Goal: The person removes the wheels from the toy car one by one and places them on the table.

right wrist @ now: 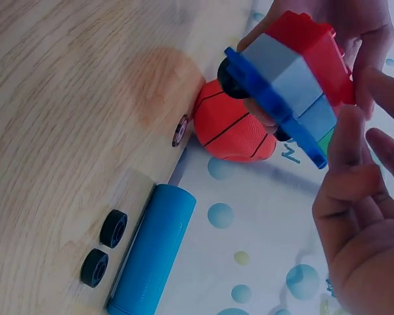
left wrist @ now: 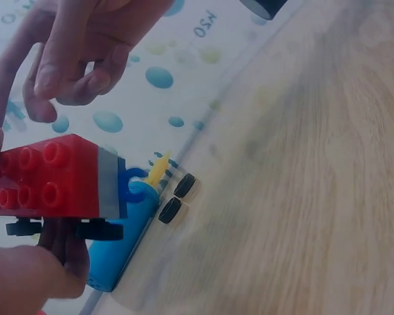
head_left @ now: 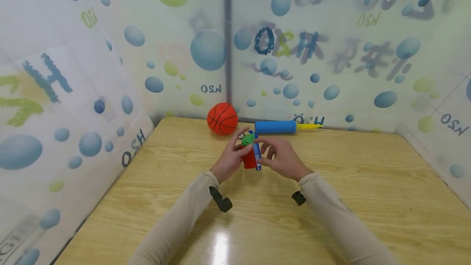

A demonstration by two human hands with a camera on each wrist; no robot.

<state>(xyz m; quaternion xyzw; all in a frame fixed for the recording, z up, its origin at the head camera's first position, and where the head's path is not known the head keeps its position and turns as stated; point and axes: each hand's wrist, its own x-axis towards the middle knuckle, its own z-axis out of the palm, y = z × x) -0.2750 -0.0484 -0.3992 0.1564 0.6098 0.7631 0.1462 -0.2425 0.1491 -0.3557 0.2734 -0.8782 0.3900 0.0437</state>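
My left hand grips a toy car of building blocks. It has a red studded brick, pale blue-grey blocks, a blue plate along one side and a green block. Black wheels are fitted beneath the red brick, and left-hand fingers reach in between them. My right hand is beside the car, its index finger stretched to the green end and the other fingers loosely bent. In the right wrist view, right fingertips meet the car's end near the red corner.
Behind the hands, a red basketball and a blue hand pump with a yellow nozzle stand along the wall. Two loose black wheels lie beside the pump; another wheel is near the ball. Patterned walls enclose the wooden table.
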